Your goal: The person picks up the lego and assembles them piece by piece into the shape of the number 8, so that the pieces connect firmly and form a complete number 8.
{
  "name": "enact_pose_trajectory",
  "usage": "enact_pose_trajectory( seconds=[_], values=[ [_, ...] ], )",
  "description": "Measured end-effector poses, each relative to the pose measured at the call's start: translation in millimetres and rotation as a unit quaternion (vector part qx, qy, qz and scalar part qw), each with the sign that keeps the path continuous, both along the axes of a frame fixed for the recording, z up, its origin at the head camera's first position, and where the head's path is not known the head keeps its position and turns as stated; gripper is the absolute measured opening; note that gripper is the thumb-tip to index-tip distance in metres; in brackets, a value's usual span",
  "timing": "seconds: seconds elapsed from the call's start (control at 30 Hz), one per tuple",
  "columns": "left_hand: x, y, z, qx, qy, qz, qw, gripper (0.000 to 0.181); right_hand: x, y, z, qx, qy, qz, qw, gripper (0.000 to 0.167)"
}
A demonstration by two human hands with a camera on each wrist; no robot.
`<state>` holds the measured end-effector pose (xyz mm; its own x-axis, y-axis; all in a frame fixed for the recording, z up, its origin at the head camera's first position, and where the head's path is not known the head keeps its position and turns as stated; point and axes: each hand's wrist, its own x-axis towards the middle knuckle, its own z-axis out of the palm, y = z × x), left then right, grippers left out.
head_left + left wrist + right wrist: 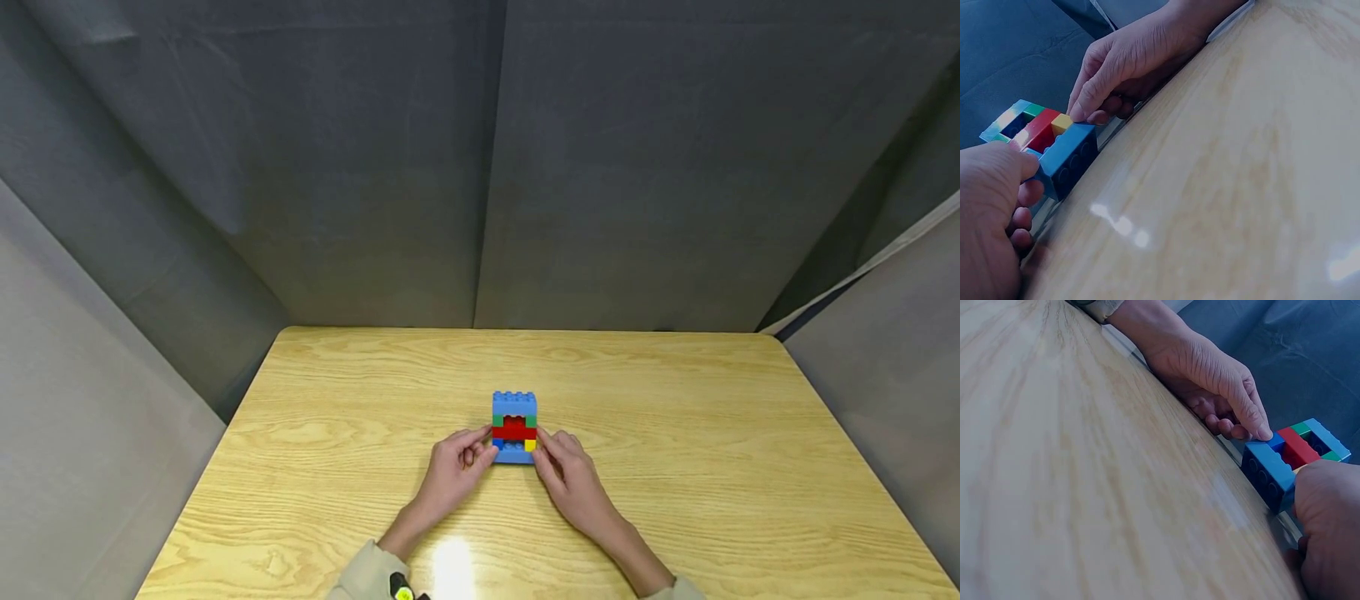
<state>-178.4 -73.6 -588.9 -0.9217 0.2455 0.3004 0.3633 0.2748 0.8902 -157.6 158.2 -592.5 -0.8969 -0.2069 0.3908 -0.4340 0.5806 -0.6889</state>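
Observation:
A small stack of toy building blocks (514,407) stands upright on the table in the head view. It has a light blue base, a dark blue block at left and a yellow one at right, then red, green, and light blue on top, with openings between. My left hand (450,472) pinches its left side low down between thumb and forefinger. From the other side my right hand (577,485) grips it the same way near the yellow block (1062,123). The left wrist view shows the studded base (1069,161); my right fingers partly cover the stack (1269,467) in the right wrist view.
A light wood-grain table (697,417) lies under both hands. Grey cloth curtains (375,167) rise behind its far edge, and paler panels (82,433) stand at the sides. A dark watch-like band with a yellow-green face (403,592) shows at the left sleeve.

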Motion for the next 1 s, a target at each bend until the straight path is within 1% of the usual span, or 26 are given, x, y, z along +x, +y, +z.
enact_pose_trajectory(
  seconds=[0.2,0.4,0.6,0.77,0.87,1.0],
  values=[
    [0.9,-1.0,-1.0,0.010,-0.006,0.005,0.9999,0.036,0.4,0.0,-0.8,-0.014,0.000,-0.001,0.9999,0.040],
    [0.2,-1.7,-2.7,0.014,-0.001,0.010,0.9999,0.031,0.5,-0.1,-0.1,-0.015,-0.003,-0.006,0.9999,0.040],
    [-0.4,-1.0,-3.1,0.016,-0.008,0.007,0.9998,0.030,1.2,-1.0,1.6,-0.008,0.005,-0.016,0.9998,0.039],
    [0.2,0.0,-3.6,0.012,0.011,0.000,0.9999,0.030,1.1,-0.9,-0.5,-0.006,0.017,-0.025,0.9995,0.036],
    [0.5,-0.5,-4.1,0.001,0.029,-0.003,0.9996,0.031,1.2,-1.6,-0.1,-0.001,0.025,-0.026,0.9994,0.033],
    [0.7,-1.7,-4.1,-0.017,0.036,-0.003,0.9992,0.031,1.0,-2.3,1.8,0.006,0.030,-0.023,0.9993,0.031]
  ],
)
